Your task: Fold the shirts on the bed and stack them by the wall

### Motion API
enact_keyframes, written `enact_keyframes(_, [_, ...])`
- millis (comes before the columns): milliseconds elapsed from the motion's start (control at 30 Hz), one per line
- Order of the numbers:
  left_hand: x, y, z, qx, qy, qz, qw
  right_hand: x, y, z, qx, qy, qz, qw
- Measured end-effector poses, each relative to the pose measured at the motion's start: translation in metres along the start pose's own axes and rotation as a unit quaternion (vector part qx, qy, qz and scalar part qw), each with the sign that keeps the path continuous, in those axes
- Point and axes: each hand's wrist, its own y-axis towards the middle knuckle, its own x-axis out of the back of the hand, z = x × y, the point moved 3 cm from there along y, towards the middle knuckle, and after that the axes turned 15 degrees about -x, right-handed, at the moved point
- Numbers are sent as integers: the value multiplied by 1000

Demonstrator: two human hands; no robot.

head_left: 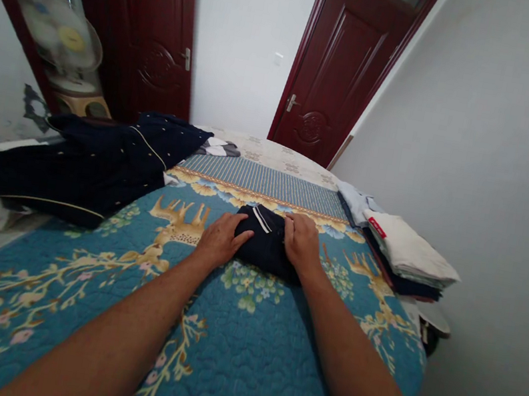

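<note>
Garment (265,252), dark, folded, lies at frame centre, long axis left-right, sloping down rightward, striped collar (262,218) at upper edge; left hand (222,238) and right hand (302,241), both partly open, touch opposite ends

- A navy shirt (263,250), so dark it's nearly black from here, with short white stripes slanting across its upper face, close to the far edge.
- It's folded into a small, compact bundle, the layers stacked and the top a bit uneven, with soft creases.
- It lies flat on the blue patterned quilt (256,366), around the middle, its near edge just beside a printed cluster of green leaves and pale flowers.
</note>
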Motion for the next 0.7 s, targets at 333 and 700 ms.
enact_keyframes(333, [-1, 1, 0, -3, 8, 6, 1000, -27, -57, 23, 28, -71, 144, 987])
enact_keyframes(700, [4, 4, 2, 45, 11, -44, 998, 21, -14, -44, -134, 148, 25, 980])
